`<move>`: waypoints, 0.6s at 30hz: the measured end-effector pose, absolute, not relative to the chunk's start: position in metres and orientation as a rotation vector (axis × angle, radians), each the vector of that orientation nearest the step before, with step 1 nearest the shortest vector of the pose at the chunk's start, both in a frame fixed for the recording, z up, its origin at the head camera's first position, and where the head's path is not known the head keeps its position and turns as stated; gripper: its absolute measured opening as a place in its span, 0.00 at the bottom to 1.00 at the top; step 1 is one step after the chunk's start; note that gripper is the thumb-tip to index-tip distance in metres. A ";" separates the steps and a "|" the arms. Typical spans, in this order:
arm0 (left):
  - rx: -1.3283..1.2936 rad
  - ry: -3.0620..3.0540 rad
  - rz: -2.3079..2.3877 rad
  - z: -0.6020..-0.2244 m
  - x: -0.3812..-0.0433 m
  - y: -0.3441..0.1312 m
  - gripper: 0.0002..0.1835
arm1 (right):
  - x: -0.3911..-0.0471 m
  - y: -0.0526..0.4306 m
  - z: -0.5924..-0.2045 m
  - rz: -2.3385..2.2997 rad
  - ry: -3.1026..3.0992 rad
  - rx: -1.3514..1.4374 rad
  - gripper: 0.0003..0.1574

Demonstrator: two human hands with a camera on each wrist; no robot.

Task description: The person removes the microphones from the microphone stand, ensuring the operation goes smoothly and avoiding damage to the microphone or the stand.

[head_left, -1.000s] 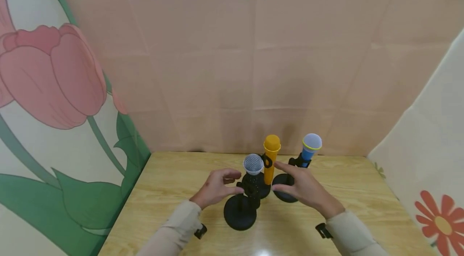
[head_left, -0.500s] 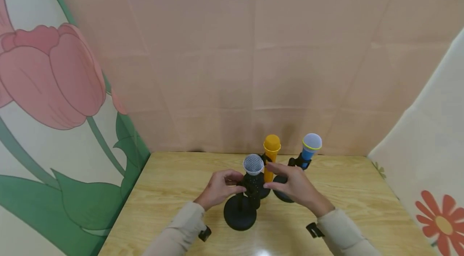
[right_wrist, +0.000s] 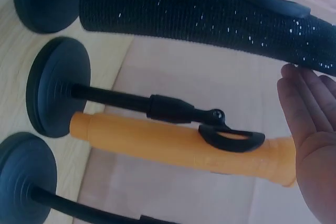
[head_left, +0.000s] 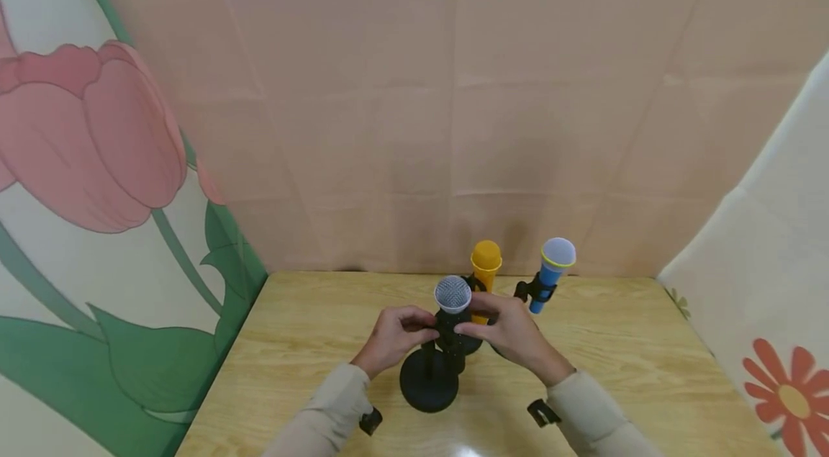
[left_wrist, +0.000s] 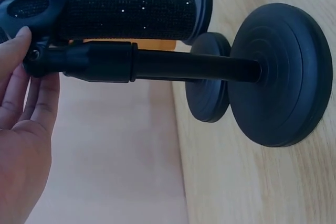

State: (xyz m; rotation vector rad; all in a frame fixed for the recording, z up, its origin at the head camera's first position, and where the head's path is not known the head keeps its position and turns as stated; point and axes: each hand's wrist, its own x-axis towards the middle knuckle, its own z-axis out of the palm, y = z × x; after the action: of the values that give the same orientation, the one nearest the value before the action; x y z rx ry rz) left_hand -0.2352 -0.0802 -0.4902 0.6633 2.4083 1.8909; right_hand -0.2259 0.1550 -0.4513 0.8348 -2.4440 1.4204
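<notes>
A black, glitter-speckled microphone [head_left: 452, 294] with a silver mesh head sits in the clip of a black stand [head_left: 429, 379]. My left hand [head_left: 393, 336] pinches the clip joint [left_wrist: 35, 56] at the top of this stand, thumb on one side and fingers on the other. My right hand [head_left: 512, 331] is at the microphone's right side, its fingertips right at the handle [right_wrist: 199, 17] and its fingers fairly straight. Just behind stands a yellow-orange microphone [head_left: 486, 263] in its own stand, partly hidden by my right hand in the head view.
To the right at the back, a blue microphone [head_left: 550, 273] with a pale head sits in a third stand, its base mostly hidden behind my right hand. The wooden table [head_left: 324, 299] meets a pinkish cloth backdrop [head_left: 376, 155]. A flower-printed panel [head_left: 784, 284] flanks the right side.
My right hand has moved left, past the yellow-orange microphone, to the black microphone. My left hand has come slightly right and closed in on the stand's clip joint. The microphones have stayed put.
</notes>
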 end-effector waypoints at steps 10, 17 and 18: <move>0.603 2.409 1.920 -0.482 -0.229 -0.078 0.07 | -0.227 0.145 -0.451 1.600 -2.424 0.715 0.23; 0.665 2.327 1.970 -0.488 -0.233 -0.080 0.06 | -0.228 0.141 -0.452 1.638 -2.391 0.685 0.21; 0.680 2.322 1.973 -0.491 -0.235 -0.081 0.06 | -0.227 0.141 -0.452 1.623 -2.392 0.682 0.20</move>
State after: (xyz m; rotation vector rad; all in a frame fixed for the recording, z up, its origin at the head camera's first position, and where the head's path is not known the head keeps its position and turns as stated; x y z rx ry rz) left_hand -0.2346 -0.0806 -0.4912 0.6795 2.3224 1.9729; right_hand -0.2275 0.1412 -0.4517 0.6819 -2.3917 1.6227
